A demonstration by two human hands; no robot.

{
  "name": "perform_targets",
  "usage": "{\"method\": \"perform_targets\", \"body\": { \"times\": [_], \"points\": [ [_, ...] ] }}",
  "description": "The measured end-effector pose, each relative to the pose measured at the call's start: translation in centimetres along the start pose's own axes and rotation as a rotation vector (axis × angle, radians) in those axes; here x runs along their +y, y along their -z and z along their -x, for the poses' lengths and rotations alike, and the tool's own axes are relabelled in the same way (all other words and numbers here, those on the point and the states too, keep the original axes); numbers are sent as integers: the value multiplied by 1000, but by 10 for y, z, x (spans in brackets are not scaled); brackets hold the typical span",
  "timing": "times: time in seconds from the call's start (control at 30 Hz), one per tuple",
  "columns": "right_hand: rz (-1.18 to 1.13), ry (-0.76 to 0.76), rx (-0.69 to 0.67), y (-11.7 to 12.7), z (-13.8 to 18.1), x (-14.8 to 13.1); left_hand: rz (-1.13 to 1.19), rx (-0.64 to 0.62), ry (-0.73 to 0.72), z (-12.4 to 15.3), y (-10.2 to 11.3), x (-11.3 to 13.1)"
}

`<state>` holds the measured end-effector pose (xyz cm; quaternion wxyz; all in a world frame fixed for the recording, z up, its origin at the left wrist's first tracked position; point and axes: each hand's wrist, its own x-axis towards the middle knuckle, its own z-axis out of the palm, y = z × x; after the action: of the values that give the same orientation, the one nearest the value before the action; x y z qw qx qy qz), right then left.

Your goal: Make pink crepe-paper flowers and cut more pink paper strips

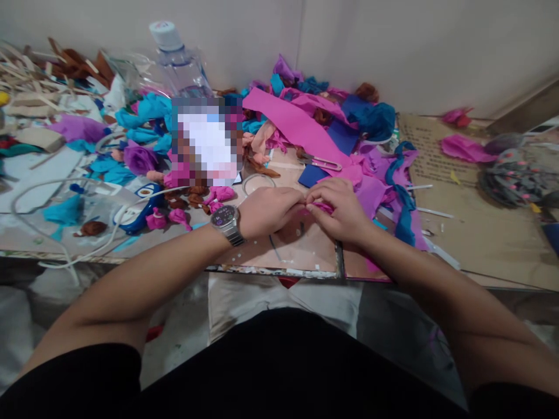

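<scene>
My left hand [271, 209], with a watch on its wrist, and my right hand [339, 208] meet above the front of the table. Their fingertips pinch a small piece of bright pink crepe paper [323, 206], mostly hidden behind the fingers. Just beyond them lie small thread snips [323, 162] on a wide pink paper strip [297, 119]. A dark blue paper piece [312, 176] sits close to my right fingers. Behind my left hand is a thin wire ring [245, 185].
A clear bottle [181, 67] with a white cap stands at the back left, by a blurred-out phone-like object [207, 142]. A blue and white device [140, 209] with a white cable lies left. Wooden sticks [26, 75], crepe scraps and cardboard [454, 227] cover the table.
</scene>
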<state>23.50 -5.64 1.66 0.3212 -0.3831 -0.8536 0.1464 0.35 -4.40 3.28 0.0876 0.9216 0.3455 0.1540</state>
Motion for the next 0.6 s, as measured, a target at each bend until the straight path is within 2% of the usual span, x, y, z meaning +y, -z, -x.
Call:
{"method": "perform_targets", "body": {
  "times": [0.2,0.43,0.6],
  "points": [
    [4,-1,-25,-1,0,-1,12,3,-12,0,-1,2],
    [-16,-2,-33,0,0,-1,191,60,14,1,1,-2],
    [-38,6,-81,1,0,0,102,40,11,0,-3,-6]
  ]
}}
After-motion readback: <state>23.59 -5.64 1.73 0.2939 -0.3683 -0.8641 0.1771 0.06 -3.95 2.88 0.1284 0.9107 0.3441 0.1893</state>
